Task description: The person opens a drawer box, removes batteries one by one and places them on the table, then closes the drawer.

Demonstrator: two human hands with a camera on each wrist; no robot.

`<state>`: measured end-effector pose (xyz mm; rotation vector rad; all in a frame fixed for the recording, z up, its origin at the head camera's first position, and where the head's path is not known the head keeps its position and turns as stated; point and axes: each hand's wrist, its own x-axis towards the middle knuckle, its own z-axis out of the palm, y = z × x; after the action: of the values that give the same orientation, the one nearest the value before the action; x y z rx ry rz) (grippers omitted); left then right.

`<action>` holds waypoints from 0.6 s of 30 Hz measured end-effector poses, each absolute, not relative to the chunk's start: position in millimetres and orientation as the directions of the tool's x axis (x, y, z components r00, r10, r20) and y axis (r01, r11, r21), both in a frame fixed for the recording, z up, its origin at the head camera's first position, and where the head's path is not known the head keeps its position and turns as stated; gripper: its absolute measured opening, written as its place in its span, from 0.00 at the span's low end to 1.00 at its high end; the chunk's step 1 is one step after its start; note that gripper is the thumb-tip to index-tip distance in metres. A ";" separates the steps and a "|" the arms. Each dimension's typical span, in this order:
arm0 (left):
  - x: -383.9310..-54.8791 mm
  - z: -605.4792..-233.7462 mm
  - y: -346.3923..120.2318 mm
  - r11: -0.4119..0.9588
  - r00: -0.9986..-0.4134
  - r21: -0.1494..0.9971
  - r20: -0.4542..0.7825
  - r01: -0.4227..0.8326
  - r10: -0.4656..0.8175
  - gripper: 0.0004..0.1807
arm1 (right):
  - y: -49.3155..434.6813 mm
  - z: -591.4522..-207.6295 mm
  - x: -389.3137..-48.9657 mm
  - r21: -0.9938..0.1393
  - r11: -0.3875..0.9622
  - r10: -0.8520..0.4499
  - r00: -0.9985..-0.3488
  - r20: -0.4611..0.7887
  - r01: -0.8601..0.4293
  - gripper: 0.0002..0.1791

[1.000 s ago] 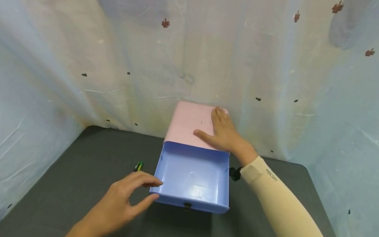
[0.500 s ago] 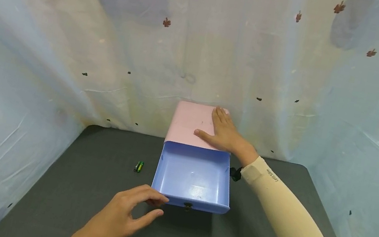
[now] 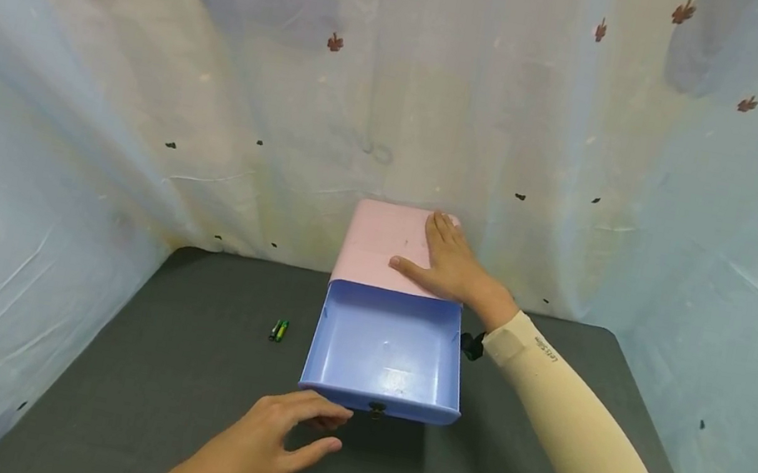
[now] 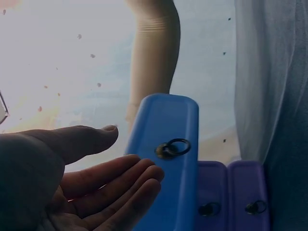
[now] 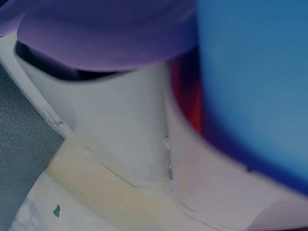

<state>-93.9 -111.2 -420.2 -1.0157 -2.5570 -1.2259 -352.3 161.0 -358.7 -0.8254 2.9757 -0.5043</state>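
A pink drawer unit [image 3: 381,245] stands near the back of the table in the head view. Its top blue drawer [image 3: 385,343] is pulled far out, and nothing lies inside. My right hand [image 3: 453,268] rests flat on the pink top, fingers spread and thumb out to the left. Just in front of the drawer's left front corner is my left hand [image 3: 278,439], holding nothing, its thumb apart from loosely bent fingers. In the left wrist view, the fingertips overlap the drawer front beside its ring pull [image 4: 178,146].
Two small green-and-black batteries [image 3: 279,330] lie on the dark table [image 3: 198,357] left of the unit. Two lower purple drawers [image 4: 211,187] show closed in the left wrist view. A pale patterned curtain [image 3: 405,89] encloses the back and sides.
My left hand has moved right and toward me, from the drawer's left side to before its front, uncovering the batteries. The right hand and drawer have stayed put.
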 end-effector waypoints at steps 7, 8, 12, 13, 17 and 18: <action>-98.6 -428.1 -105.9 0.462 -0.795 0.679 0.315 0.570 0.519 0.15 | 161.2 -360.8 -354.5 -0.306 0.807 -0.506 -0.858 0.083 -0.505 0.66; -99.3 -429.4 -104.9 0.462 -0.796 0.681 0.312 0.568 0.519 0.15 | 161.2 -360.8 -354.7 -0.303 0.807 -0.506 -0.858 0.084 -0.506 0.66; -102.5 -434.1 -100.3 0.470 -0.796 0.671 0.318 0.573 0.515 0.15 | 161.2 -360.0 -354.0 -0.301 0.808 -0.507 -0.858 0.082 -0.506 0.66; -103.4 -434.9 -99.2 0.474 -0.796 0.667 0.321 0.575 0.514 0.15 | 161.4 -359.7 -353.8 -0.301 0.809 -0.507 -0.858 0.080 -0.506 0.66; -106.8 -438.0 -95.1 0.484 -0.797 0.659 0.322 0.576 0.510 0.15 | 161.8 -358.5 -352.6 -0.307 0.806 -0.510 -0.857 0.076 -0.507 0.66; -107.6 -438.8 -94.1 0.483 -0.801 0.665 0.315 0.569 0.509 0.15 | 162.0 -358.4 -352.7 -0.310 0.804 -0.511 -0.856 0.076 -0.508 0.66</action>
<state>-107.6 -94.1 -438.8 -0.9617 -2.6407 -1.2278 -352.7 162.0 -358.4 -0.8396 2.9729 -0.5056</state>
